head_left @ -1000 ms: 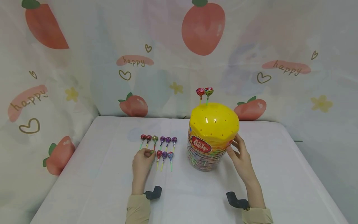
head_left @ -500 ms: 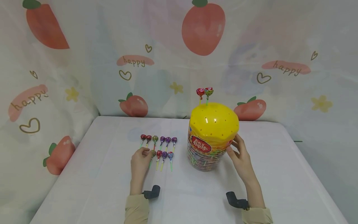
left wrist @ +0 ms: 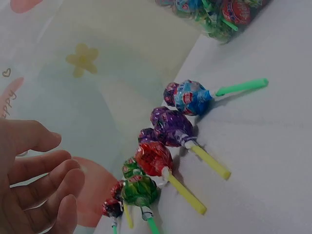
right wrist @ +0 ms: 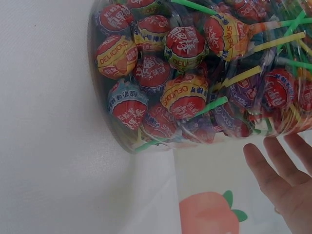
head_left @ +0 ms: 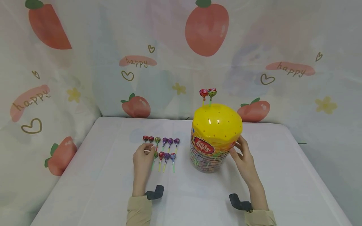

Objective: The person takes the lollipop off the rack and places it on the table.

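Observation:
In the head view my left hand (head_left: 142,160) is just left of the green lollipop (head_left: 156,154), its fingers loosely bent. The left wrist view shows nothing in that hand. This lollipop starts a front row with a red one (head_left: 161,155), a purple one (head_left: 167,156) and a blue one (head_left: 173,156). Behind lies a second row of red, green and purple lollipops. My right hand (head_left: 246,160) rests with fairly straight fingers against the right side of a clear jar (right wrist: 161,78) full of lollipops. Two lollipops (head_left: 203,93) stand upright in its yellow lid (head_left: 217,121).
A white cloth covers the table (head_left: 96,175). Small holes dot the jar's lid. Behind the table hangs a backdrop (head_left: 167,34) printed with fruit and hearts. Dark wrist mounts (head_left: 155,192) stick out from both wrists.
My left fingers have come off the green lollipop and moved slightly up and away, leaving it lying in the front row. The right hand and jar stay put.

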The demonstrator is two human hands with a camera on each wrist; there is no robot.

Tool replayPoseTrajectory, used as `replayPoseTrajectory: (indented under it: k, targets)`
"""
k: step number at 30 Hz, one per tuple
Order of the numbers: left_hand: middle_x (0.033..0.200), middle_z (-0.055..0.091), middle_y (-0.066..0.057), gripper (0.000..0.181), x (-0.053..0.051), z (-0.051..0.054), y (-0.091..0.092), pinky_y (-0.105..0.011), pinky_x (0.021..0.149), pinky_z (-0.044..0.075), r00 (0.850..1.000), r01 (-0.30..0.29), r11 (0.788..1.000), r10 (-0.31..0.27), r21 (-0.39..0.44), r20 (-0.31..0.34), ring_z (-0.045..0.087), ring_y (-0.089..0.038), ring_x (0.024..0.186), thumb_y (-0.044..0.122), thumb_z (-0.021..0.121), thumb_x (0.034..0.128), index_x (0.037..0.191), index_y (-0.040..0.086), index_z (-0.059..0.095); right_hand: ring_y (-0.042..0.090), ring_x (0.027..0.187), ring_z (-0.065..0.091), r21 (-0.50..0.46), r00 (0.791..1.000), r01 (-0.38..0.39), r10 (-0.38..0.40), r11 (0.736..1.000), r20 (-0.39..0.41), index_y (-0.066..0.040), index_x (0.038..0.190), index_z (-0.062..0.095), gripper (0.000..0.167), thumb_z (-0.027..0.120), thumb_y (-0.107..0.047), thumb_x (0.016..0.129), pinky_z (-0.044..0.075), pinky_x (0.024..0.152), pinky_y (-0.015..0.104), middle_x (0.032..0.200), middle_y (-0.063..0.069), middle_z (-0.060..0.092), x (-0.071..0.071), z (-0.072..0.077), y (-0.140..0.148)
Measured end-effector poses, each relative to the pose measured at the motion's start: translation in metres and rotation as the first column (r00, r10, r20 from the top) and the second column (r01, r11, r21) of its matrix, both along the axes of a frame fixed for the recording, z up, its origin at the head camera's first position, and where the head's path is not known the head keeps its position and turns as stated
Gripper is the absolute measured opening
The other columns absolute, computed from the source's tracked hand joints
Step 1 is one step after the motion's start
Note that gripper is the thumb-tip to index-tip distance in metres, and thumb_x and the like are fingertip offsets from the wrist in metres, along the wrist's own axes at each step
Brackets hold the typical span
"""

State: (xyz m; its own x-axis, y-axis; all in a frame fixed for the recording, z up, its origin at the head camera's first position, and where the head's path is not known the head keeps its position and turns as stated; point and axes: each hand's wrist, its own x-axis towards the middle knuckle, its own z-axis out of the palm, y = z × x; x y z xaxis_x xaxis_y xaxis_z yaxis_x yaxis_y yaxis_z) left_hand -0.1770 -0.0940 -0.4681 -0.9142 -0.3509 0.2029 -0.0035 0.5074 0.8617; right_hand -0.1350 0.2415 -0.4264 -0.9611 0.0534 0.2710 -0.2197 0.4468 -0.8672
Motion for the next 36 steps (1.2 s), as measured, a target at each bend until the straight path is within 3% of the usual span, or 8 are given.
replayPoseTrajectory:
  k: [8, 17, 23, 29, 36]
  targets:
    - [0.085, 0.069, -0.011, 0.015, 0.004, 0.017, 0.011, -0.021, 0.062, 0.047, 0.995, 0.034, 0.999, -0.031, 0.031, -0.099, 0.062, -0.019, 0.072, 0.012, 0.07, 0.0858, 0.1, 0.006, 0.071, 0.023, 0.132, 0.037, -0.002, 1.0, 0.003, -0.003, 1.0, 0.014, -0.025, 0.153, 0.02, 0.062, 0.05, -0.018, 0.1, 0.035, 0.092, 0.007, 0.149, 0.01, 0.035, 0.0, 0.0, 0.001]
    - [0.09, 0.069, -0.009, 0.017, 0.002, 0.04, 0.028, -0.019, 0.068, 0.048, 0.982, 0.121, 0.975, -0.089, 0.188, -0.169, 0.061, -0.015, 0.077, 0.015, 0.069, 0.0878, 0.103, 0.008, 0.071, 0.023, 0.132, 0.037, -0.004, 1.0, 0.003, -0.003, 1.0, 0.017, -0.027, 0.153, 0.02, 0.062, 0.05, -0.018, 0.099, 0.035, 0.093, 0.008, 0.15, 0.009, 0.035, 0.0, 0.0, 0.002]
    - [0.093, 0.068, -0.01, 0.019, -0.003, 0.06, 0.042, -0.017, 0.069, 0.049, 0.957, 0.193, 0.941, -0.118, 0.277, -0.264, 0.061, -0.012, 0.077, 0.017, 0.068, 0.0889, 0.106, 0.01, 0.07, 0.024, 0.133, 0.037, -0.011, 1.0, 0.001, 0.0, 1.0, 0.024, -0.025, 0.153, 0.019, 0.062, 0.05, -0.019, 0.1, 0.034, 0.093, 0.006, 0.149, 0.01, 0.035, 0.001, 0.0, 0.0]
    - [0.092, 0.069, -0.015, 0.021, -0.013, 0.08, 0.057, -0.017, 0.069, 0.05, 0.921, 0.271, 0.912, -0.153, 0.309, -0.358, 0.066, -0.024, 0.078, 0.018, 0.069, 0.0886, 0.106, 0.007, 0.07, 0.023, 0.132, 0.037, -0.012, 1.0, 0.006, -0.006, 1.0, 0.023, -0.025, 0.153, 0.02, 0.062, 0.05, -0.019, 0.1, 0.035, 0.093, 0.006, 0.149, 0.009, 0.035, 0.0, -0.001, 0.0]
    - [0.094, 0.069, -0.014, 0.022, -0.021, 0.102, 0.074, -0.018, 0.068, 0.05, 0.897, 0.32, 0.902, -0.189, 0.29, -0.4, 0.067, -0.027, 0.079, 0.019, 0.069, 0.089, 0.108, 0.008, 0.069, 0.021, 0.131, 0.037, -0.005, 1.0, 0.005, -0.005, 1.0, 0.015, -0.026, 0.153, 0.02, 0.061, 0.05, -0.019, 0.1, 0.036, 0.093, 0.007, 0.149, 0.009, 0.036, -0.001, -0.001, 0.001]
